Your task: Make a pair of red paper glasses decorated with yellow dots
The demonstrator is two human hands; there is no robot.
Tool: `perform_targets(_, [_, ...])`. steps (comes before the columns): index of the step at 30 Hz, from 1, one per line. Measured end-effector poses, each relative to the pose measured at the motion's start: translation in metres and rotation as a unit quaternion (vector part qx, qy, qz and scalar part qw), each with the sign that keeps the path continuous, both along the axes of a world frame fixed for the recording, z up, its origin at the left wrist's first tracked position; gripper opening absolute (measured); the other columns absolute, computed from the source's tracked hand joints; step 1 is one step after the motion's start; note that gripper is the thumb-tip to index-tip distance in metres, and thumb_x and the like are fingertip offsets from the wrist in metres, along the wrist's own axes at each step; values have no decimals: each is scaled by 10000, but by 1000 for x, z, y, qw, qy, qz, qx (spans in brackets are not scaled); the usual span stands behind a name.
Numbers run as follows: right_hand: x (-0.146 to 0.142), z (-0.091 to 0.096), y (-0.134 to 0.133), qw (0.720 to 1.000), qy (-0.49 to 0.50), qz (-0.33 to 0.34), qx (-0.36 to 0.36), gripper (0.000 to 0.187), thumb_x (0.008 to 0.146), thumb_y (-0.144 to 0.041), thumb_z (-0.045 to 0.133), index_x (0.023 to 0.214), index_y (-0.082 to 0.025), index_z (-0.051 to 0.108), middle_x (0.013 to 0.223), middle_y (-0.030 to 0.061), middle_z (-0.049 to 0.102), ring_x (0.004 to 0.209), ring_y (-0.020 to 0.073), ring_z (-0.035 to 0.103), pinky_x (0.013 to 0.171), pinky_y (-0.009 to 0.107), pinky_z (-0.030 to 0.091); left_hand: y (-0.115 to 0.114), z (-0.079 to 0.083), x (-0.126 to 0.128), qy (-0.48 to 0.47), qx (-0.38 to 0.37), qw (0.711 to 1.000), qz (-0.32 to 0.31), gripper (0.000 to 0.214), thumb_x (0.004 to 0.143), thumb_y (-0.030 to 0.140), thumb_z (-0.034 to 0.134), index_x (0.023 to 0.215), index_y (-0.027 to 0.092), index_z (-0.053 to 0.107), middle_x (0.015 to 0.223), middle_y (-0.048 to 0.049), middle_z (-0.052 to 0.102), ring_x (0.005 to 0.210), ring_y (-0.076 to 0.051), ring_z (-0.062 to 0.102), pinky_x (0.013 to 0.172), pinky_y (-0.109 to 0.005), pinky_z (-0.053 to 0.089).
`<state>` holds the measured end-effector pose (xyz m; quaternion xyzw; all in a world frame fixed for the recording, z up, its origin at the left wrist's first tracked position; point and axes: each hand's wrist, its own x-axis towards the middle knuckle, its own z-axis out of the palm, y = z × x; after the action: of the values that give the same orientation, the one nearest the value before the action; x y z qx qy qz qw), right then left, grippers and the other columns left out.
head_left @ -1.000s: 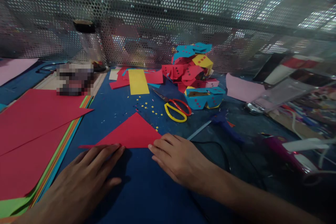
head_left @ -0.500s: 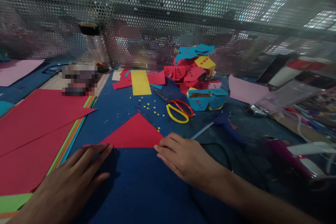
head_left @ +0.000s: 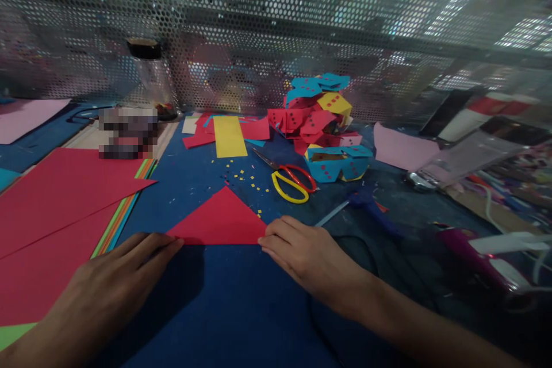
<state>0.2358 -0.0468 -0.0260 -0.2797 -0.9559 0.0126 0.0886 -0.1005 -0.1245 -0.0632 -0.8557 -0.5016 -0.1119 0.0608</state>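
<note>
A red paper folded into a triangle [head_left: 219, 221] lies flat on the blue mat [head_left: 224, 305]. My left hand [head_left: 112, 290] lies flat with its fingers stretched out, the fingertips pressing the triangle's left corner. My right hand [head_left: 310, 256] rests on the mat with fingers slightly curled, its fingertips touching the triangle's right corner. Neither hand holds anything.
A stack of coloured paper sheets [head_left: 56, 224] topped with red lies at the left. Red-and-yellow scissors [head_left: 288, 178], a yellow strip [head_left: 229, 135] and a pile of dotted paper pieces [head_left: 321, 121] lie behind. A purple tool [head_left: 474, 250] with cable sits at the right. A perforated metal wall [head_left: 276, 29] closes the back.
My left hand has slid left along the triangle's bottom edge to its left corner. My right hand has shifted slightly right to the right corner.
</note>
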Motion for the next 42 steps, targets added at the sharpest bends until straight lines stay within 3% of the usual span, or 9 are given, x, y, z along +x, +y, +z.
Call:
perform_targets(9, [-2, -2, 0, 999, -18, -4, 28, 180, 1003, -124, 503, 928, -152, 664, 903, 80, 648, 820, 180, 548, 587, 258, 432, 8, 9, 1, -28, -1, 999, -34, 411, 968, 92, 342, 1218, 258, 623, 1106, -72, 737, 909, -239, 709, 640, -312, 553])
perform_targets(16, [-3, -5, -2, 999, -25, -3, 48, 160, 988, -109, 510, 934, -148, 657, 898, 89, 643, 829, 198, 549, 600, 279, 438, 13, 15, 0, 26, -11, 997, -72, 477, 901, -12, 330, 1176, 223, 641, 1061, -90, 729, 905, -248, 702, 701, -350, 576])
perform_targets(21, [-4, -8, -1, 998, -20, 1, 61, 137, 961, -95, 531, 911, -144, 648, 872, 77, 644, 799, 209, 558, 583, 303, 425, 17, 20, 3, 47, -6, 994, -98, 387, 945, 29, 350, 1121, 186, 658, 1001, -89, 711, 829, -235, 689, 661, -354, 576])
perform_targets(27, [-5, -8, 0, 998, -15, -1, 63, 147, 956, -92, 518, 900, -144, 643, 850, 72, 642, 777, 205, 549, 588, 307, 417, 24, 30, 12, 24, 28, 995, -92, 350, 1016, 142, 320, 921, 193, 653, 824, -50, 679, 700, -195, 661, 559, -306, 519])
perform_targets(31, [-6, -6, 0, 998, -18, -2, 55, 154, 971, -106, 508, 919, -138, 649, 859, 81, 641, 785, 206, 543, 599, 310, 426, 27, 36, 18, 18, 47, 995, -91, 365, 1009, 131, 319, 805, 205, 613, 725, -25, 646, 602, -170, 621, 509, -295, 470])
perform_targets(42, [-7, -9, 2, 997, -8, 1, 82, 102, 920, -93, 571, 874, -146, 646, 834, 67, 640, 757, 220, 562, 567, 340, 418, 31, 30, 18, -5, 70, 994, -87, 335, 1025, 170, 338, 845, 191, 620, 773, -29, 658, 649, -172, 613, 579, -314, 441])
